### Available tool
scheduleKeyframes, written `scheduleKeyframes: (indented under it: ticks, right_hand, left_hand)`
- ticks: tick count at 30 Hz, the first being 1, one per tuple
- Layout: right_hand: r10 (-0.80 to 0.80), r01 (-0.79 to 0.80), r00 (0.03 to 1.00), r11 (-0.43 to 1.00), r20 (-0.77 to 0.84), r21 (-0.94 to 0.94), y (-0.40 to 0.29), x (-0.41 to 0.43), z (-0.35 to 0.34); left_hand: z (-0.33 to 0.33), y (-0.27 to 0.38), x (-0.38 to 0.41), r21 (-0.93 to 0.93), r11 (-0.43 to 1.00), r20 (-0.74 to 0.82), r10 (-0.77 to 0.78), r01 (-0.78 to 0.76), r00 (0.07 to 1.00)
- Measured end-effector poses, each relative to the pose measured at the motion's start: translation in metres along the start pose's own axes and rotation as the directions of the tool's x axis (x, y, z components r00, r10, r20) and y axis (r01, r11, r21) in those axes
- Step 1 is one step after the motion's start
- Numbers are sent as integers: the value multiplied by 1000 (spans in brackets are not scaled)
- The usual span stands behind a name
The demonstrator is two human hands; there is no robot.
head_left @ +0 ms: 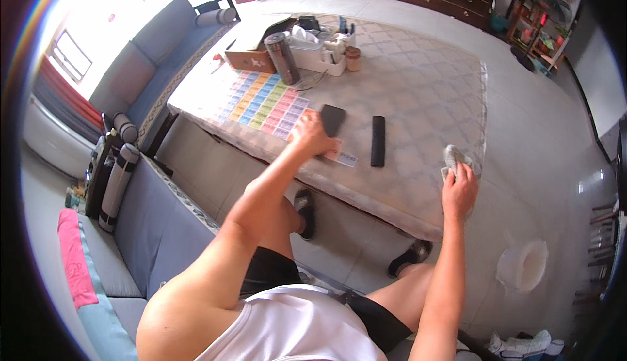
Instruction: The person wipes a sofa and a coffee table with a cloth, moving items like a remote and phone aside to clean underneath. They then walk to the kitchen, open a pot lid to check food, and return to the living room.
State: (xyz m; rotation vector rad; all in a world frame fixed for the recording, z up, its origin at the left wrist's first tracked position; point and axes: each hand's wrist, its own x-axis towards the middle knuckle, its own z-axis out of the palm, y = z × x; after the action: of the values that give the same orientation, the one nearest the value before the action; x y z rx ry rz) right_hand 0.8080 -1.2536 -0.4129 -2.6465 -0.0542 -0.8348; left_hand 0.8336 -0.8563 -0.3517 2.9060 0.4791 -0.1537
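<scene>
My left hand (311, 135) is over the near side of the table, its fingers spread beside a flat black rectangular object (334, 117), perhaps a phone or a case. The hand covers part of that object's lower end, and whether it grips it is unclear. Under and beyond the hand lies a sheet of coloured printed squares (272, 101). In my right hand (460, 189) is a bunched greyish cloth (455, 155), pressed at the right end of the patterned tablecloth (416, 77). A narrow black case or remote (378, 140) lies between the two hands.
A metallic tumbler (281, 57), a brown box (250, 60), a white organizer (318, 60) and a brown-lidded jar (352, 59) stand at the table's far left. A grey sofa (161, 214) is to my left. A white bin (523, 265) sits on the floor at right.
</scene>
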Motion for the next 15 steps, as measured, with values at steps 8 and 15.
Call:
scheduleKeyframes:
  ticks: [8,15]
  right_hand:
    - [23,-22,1000,999,10,-25,-2,2,1]
    - [-114,113,993,991,-4,-78,5,21,22]
  left_hand:
    - [-4,27,-12,-26,995,-108,92,-95,990]
    - [41,112,-17,-181,950,-71,244,-253,967]
